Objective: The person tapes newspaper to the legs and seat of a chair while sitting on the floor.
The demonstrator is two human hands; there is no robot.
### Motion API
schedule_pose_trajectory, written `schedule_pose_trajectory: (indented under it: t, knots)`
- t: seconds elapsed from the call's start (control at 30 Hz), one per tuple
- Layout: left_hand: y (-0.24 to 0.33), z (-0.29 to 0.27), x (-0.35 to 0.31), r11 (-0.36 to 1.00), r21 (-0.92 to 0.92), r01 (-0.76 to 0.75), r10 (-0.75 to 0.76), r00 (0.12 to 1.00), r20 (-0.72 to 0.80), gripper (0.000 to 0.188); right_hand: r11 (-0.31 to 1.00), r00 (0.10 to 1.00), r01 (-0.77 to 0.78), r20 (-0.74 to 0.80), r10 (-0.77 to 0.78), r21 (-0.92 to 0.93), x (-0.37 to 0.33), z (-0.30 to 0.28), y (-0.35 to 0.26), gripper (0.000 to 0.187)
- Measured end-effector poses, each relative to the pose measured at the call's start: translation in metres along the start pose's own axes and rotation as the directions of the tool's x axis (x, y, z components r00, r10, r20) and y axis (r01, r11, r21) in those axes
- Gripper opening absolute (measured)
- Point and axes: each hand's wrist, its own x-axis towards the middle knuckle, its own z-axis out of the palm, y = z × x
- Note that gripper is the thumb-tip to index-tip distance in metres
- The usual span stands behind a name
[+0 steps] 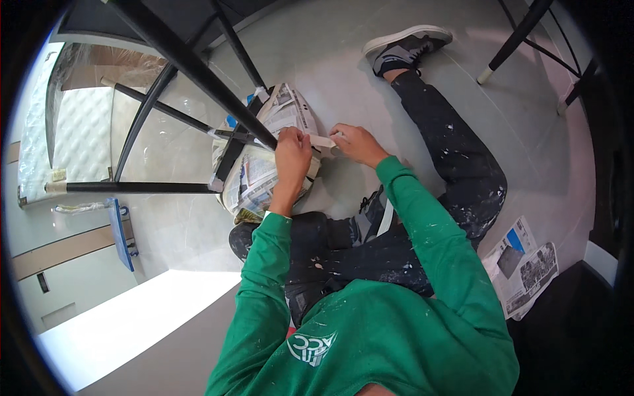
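A short strip of pale tape point(322, 140) stretches between my two hands. My left hand point(292, 162) is closed, thumb and fingers pinching one end of it, right beside the lower end of a thick black metal leg point(205, 79). The other end is gripped in the closed fingers of my right hand point(358, 144), a little to the right; a roll there cannot be made out. Beneath and behind the left hand lies a bundle wrapped in newspaper point(254, 178), fixed against a black frame point(232, 155) with slim black legs. Some leg tips carry a cream wrapping point(56, 188).
More black legs with cream tips point(486, 75) stand at the upper right. Loose newspaper sheets point(525, 270) lie on the floor to the right. Leftward are a blue wheeled dolly point(121, 234) and a plastic-wrapped quilted white panel point(82, 132). My outstretched leg point(456, 145) spans the right side.
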Motion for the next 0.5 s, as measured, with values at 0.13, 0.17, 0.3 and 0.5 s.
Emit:
schedule_pose_trajectory:
  t: [0.13, 0.17, 0.3, 0.5]
  knots:
    - [0.000, -0.002, -0.004, 0.997, 0.077, -0.025, 0.022, 0.999, 0.045, 0.013, 0.988, 0.991, -0.130, 0.016, 0.132, -0.088, -0.001, 0.013, 0.003, 0.025]
    - [0.000, -0.002, -0.004, 0.997, 0.070, -0.016, 0.013, 0.999, 0.046, 0.013, 0.981, 0.987, -0.156, 0.019, 0.159, -0.112, -0.001, 0.014, 0.003, 0.026]
    - [-0.001, -0.003, -0.001, 0.998, 0.055, -0.004, 0.002, 0.999, 0.043, 0.012, 0.968, 0.979, -0.202, 0.006, 0.205, -0.147, 0.002, 0.017, 0.000, 0.027]
    - [0.000, -0.002, 0.002, 0.992, 0.120, -0.027, 0.016, 0.995, 0.097, 0.009, 0.947, 0.963, -0.252, 0.043, 0.266, -0.197, 0.010, 0.030, 0.009, 0.026]
